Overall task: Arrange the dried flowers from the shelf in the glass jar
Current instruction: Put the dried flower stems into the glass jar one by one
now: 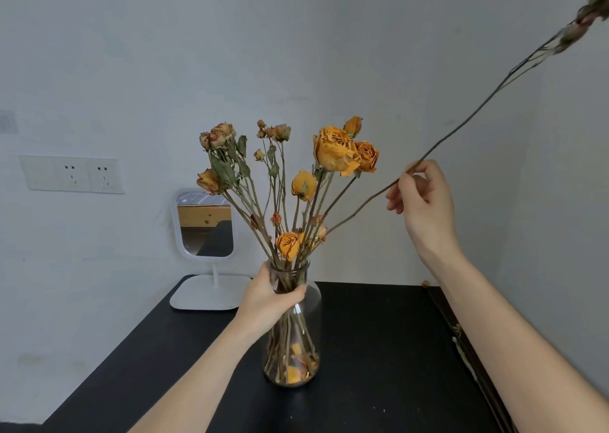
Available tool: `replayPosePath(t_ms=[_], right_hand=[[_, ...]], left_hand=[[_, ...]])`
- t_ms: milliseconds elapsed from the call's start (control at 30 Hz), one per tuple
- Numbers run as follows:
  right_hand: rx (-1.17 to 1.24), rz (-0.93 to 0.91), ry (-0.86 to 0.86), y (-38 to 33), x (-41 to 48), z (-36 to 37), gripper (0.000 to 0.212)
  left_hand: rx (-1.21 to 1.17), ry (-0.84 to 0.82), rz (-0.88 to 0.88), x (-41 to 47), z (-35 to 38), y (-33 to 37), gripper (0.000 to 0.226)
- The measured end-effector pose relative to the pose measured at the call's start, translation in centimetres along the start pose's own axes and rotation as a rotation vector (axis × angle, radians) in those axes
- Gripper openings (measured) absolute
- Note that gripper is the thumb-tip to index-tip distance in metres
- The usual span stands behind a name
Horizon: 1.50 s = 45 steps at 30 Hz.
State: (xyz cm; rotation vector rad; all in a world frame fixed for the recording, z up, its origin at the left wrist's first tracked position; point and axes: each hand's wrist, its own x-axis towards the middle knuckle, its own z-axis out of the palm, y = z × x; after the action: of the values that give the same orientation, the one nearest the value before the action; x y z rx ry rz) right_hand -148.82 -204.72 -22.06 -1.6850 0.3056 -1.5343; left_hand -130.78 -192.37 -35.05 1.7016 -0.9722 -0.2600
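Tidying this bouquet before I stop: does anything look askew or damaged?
Yes. The long stem pinched in the right hand slants far out to the right, away from the upright bunch in the glass jar. Loose orange petals lie at the jar's bottom, apparently shed.

The left hand (272, 296) grips the glass jar's (293, 334) neck on the black surface (379, 350); the right hand (423, 198) pinches a long stem (487, 103), its blurred tip perhaps dried buds.

orange dried flowers (334, 151); black table (379, 350); white mirror (204, 225)
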Motion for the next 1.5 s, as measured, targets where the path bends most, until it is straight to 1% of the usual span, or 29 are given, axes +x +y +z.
replayPosePath(t_ms=[233,400,500,600,700,833,900,967,1000,1067,1167,1233,1300,1500], right_hand=[[-0.063,-0.041,-0.168,-0.4,-0.3,1.2,0.021],[-0.080,-0.077,-0.271,-0.8,-0.1,2.0,0.023],[-0.101,-0.054,-0.345,-0.9,-0.2,2.5,0.025],[-0.168,-0.004,-0.458,-0.6,-0.4,2.9,0.024],[-0.278,0.060,-0.579,0.0,-1.0,3.5,0.019],[-0.433,0.122,-0.681,0.9,-1.9,4.4,0.010],[-0.475,0.154,-0.729,1.2,-2.3,4.8,0.010],[-0.463,0.175,-0.733,1.2,-2.4,4.9,0.009],[-0.430,0.182,-0.704,1.1,-2.3,4.9,0.011],[-0.340,0.179,-0.599,0.7,-2.1,4.5,0.013],[-0.190,0.141,-0.427,0.1,-1.9,4.0,0.010],[-0.165,0.113,-0.373,0.0,-1.8,3.8,0.014],[-0.218,0.110,-0.384,0.1,-1.9,3.9,0.016],[-0.363,0.102,-0.493,0.8,-2.7,4.7,0.016]], left_hand=[[-0.006,-0.062,0.009,0.3,-0.3,0.1,0.063],[-0.006,-0.161,-0.027,0.7,-1.1,0.4,0.064],[-0.013,-0.223,-0.037,0.8,-1.6,0.8,0.063],[-0.041,-0.241,-0.048,0.7,-1.7,0.9,0.063],[-0.077,-0.196,-0.036,0.2,-1.5,0.6,0.063],[-0.001,0.014,0.014,-0.2,-0.8,0.0,0.069],[-0.005,0.068,0.033,-0.2,-0.5,0.0,0.069],[-0.004,0.082,0.055,-0.3,-0.4,0.0,0.066],[-0.002,0.084,0.065,-0.2,-0.5,-0.1,0.065],[0.008,0.084,0.078,-0.3,-0.5,-0.1,0.064],[0.012,0.071,0.078,-0.2,-0.6,0.0,0.064],[0.017,0.061,0.070,-0.2,-0.6,0.2,0.064],[0.015,0.050,0.062,-0.2,-0.6,0.2,0.062],[0.019,0.004,0.072,-0.4,-0.6,0.4,0.043]])
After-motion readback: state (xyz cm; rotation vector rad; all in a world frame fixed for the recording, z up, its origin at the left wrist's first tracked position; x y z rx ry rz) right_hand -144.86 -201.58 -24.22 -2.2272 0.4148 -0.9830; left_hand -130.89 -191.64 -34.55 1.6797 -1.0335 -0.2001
